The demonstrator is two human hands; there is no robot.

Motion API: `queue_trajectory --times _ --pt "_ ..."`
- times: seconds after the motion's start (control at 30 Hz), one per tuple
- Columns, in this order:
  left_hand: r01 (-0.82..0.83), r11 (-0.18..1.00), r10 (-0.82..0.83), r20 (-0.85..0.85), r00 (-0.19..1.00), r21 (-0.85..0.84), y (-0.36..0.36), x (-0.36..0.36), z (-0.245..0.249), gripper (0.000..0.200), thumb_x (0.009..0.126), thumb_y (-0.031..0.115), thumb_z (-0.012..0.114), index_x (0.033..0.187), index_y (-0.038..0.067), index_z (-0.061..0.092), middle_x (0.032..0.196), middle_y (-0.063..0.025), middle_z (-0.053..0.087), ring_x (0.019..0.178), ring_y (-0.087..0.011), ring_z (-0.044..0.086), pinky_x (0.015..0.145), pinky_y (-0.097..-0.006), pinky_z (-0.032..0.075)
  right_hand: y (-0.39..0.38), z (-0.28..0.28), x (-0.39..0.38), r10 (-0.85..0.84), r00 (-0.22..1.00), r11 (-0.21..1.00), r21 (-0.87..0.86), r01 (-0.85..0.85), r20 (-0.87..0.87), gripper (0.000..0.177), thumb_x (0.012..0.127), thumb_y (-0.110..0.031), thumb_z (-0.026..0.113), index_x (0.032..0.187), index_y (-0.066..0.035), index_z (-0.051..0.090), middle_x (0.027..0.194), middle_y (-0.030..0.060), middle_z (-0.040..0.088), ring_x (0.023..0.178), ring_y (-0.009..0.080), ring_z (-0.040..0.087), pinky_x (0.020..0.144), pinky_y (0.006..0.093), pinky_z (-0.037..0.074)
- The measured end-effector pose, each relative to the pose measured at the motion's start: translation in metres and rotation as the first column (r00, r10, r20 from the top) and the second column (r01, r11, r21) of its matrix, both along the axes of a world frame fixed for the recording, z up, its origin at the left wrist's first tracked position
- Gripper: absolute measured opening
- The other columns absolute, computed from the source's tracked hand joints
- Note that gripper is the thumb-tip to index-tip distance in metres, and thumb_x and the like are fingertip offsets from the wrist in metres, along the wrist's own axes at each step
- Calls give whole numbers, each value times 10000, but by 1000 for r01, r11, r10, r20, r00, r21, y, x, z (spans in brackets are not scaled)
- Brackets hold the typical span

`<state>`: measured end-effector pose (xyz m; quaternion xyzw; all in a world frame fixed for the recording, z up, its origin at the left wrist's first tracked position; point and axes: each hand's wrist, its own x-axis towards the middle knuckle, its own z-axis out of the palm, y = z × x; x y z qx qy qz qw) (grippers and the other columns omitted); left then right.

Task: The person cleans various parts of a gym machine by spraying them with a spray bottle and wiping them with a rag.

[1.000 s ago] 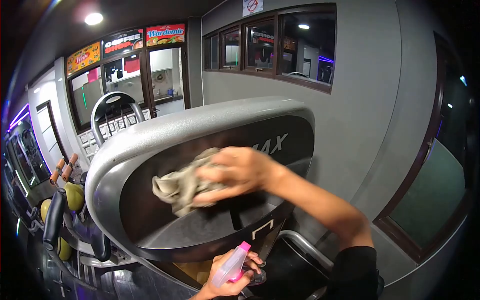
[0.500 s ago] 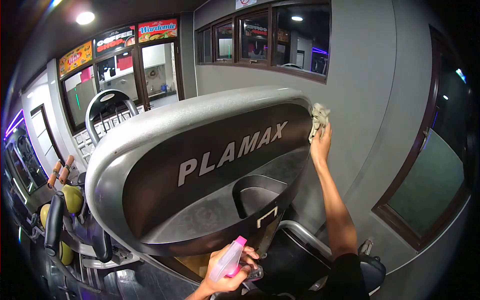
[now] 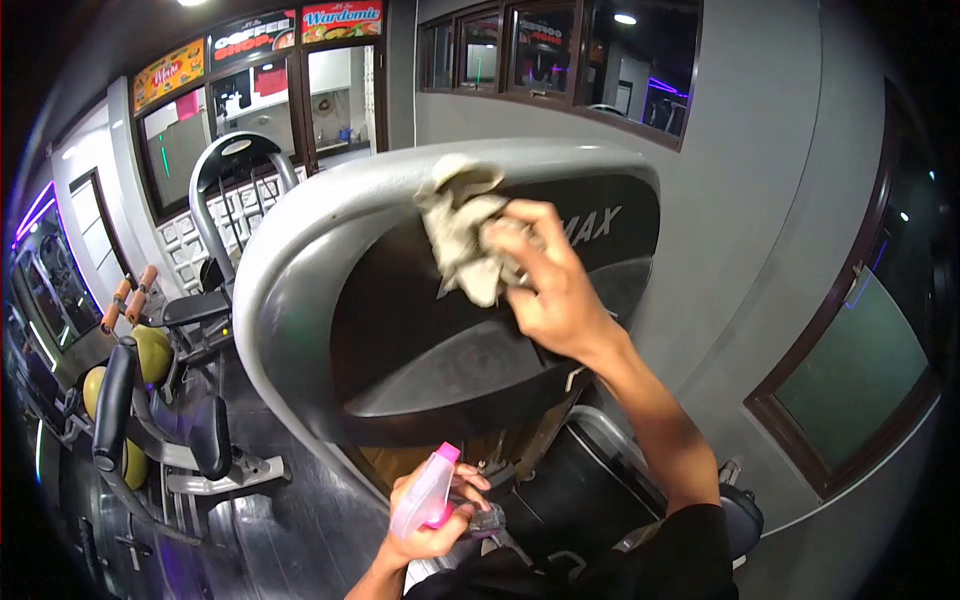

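A crumpled pale cloth (image 3: 462,235) is bunched in my right hand (image 3: 555,285), which reaches across the front of a gym machine's cover (image 3: 290,250). The cloth overlaps the cover's silver rim and dark panel, hiding most of the raised lettering; only "MAX" shows at the right. Low in front of me, my left hand (image 3: 435,520) is wrapped round a spray bottle (image 3: 425,495) with a translucent white head and pink nozzle. The bottle's lower part is mostly hidden by the fingers.
A grey wall with a window (image 3: 560,60) runs behind the cover, and a glazed door panel (image 3: 850,360) is at the right. Exercise machines with black pads (image 3: 210,435) and yellow balls (image 3: 150,355) stand at the left on the dark floor (image 3: 300,510). Shop signs (image 3: 250,38) hang behind.
My right hand has swept the cloth leftward from the cover's right edge to the middle of its front. My left hand still grips the spray bottle, slightly further left in view.
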<state>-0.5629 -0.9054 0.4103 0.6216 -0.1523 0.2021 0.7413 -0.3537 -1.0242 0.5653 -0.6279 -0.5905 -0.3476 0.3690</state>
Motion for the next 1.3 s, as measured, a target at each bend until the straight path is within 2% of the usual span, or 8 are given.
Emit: queue_trajectory --times 0.13,0.27,0.47,0.6,0.73,0.8,1.17,1.3 --pt "-35 997 33 -30 999 -66 6 -13 -8 425 677 -133 517 1100 -99 513 924 -191 633 751 -224 679 695 -310 553 -4 -24 -36 191 903 902 -294 -316 -384 488 735 66 571 1177 -138 609 1134 128 523 1021 334 553 869 387 464" --pt "-49 999 47 -64 997 -24 12 -23 -14 417 689 -131 513 1104 -92 511 926 -183 633 750 -207 675 707 -312 557 -29 -23 -63 47 988 902 -418 -107 -150 445 739 58 581 1130 -144 651 1100 101 557 1010 300 546 862 377 461" --pt "-136 989 141 -101 985 52 22 -36 -29 381 722 -121 534 1100 -75 516 926 -156 646 752 -188 674 660 -283 563 -55 -69 -88 -538 835 842 -119 526 -118 352 762 30 600 1106 -38 626 1115 175 534 972 308 544 855 384 461" --pt "-266 960 269 -34 962 87 30 -43 -43 337 775 -55 619 1096 -70 518 956 -170 668 714 -187 682 653 -285 563 -43 -136 -85 -472 758 768 213 605 -451 483 737 66 575 1213 3 524 1193 220 474 1077 327 507 910 380 418" --pt "-349 890 338 87 937 294 43 -50 -48 365 777 28 673 1095 -60 517 1019 -162 683 734 -192 704 656 -268 550 34 -173 -113 -325 934 762 543 353 -150 508 706 8 621 1190 -141 581 1131 168 461 1076 336 468 891 419 401" --pt "-444 789 416 162 895 425 50 -57 -48 380 781 40 672 1105 -69 505 1017 -170 681 743 -205 709 655 -269 548 47 -170 -139 -372 926 899 225 377 -65 440 659 -49 663 1063 -222 666 1111 125 465 1023 308 476 845 404 423" --pt "-528 836 522 76 849 148 63 -83 -71 442 824 17 629 1156 -34 341 1119 -266 612 791 -246 698 712 -314 555 67 -59 -118 -358 929 867 405 291 99 452 585 -18 779 980 -233 735 1031 93 524 859 240 544 709 331 495" --pt "-566 824 566 12 824 33 66 -95 -69 423 839 39 645 1137 -22 350 1167 -265 583 788 -236 695 707 -309 554 99 -97 -144 -233 900 972 108 208 368 325 723 -185 677 1033 -278 703 1046 27 553 830 189 530 657 264 488"
